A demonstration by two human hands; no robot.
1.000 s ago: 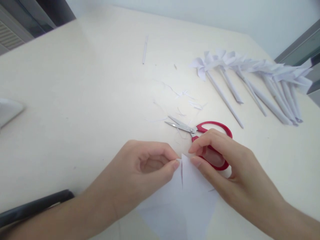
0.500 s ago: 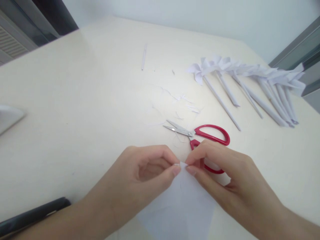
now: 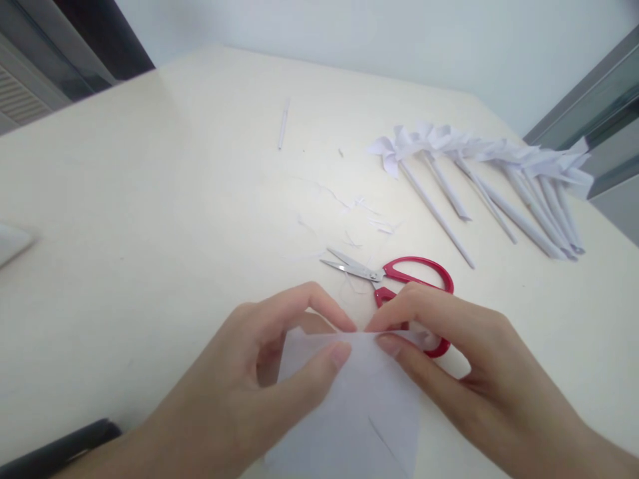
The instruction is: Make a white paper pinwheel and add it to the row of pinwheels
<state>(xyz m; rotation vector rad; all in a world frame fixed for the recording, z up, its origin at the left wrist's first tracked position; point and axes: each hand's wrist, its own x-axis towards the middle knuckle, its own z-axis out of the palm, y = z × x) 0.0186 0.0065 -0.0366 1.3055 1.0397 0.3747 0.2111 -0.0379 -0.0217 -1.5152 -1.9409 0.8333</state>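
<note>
At six o'clock from the meeting fingertips, a sheet of thin white paper point(image 3: 349, 402) hangs toward the person, matte and smooth, its top edge nearly straight and a slanting slit point(image 3: 382, 436) running through its lower part. The hands are close together on that edge, fingertips just apart. The right hand point(image 3: 464, 352) is clamped on the paper between thumb and forefinger; the left hand point(image 3: 249, 406) lays its thumb on the near face, forefinger curled to the edge, though whether it presses I cannot tell.

Toward one o'clock, partly hidden by the right hand, lie scissors point(image 3: 373, 275) with glossy red loop handles, their bright metal blades ajar and pointing between nine and ten. Around twelve, hair-thin curled paper scraps point(image 3: 382, 228) are strewn over the bench point(image 3: 174, 199), smooth and cream-pale. Farther out, toward eleven, is a slender, pale tube point(image 3: 283, 126).

Between one and two, a row of white paper pinwheels point(image 3: 449, 140) overlaps, crisp blades bunched together, rolled-paper sticks of varied thickness slanting toward five. Between eight and nine, a black bar-shaped object point(image 3: 64, 446) lies beside the left forearm. Between nine and ten, a white object point(image 3: 12, 243) with a rounded corner is cut by the picture's border. A plain pale wall point(image 3: 349, 30) stands at twelve.
</note>
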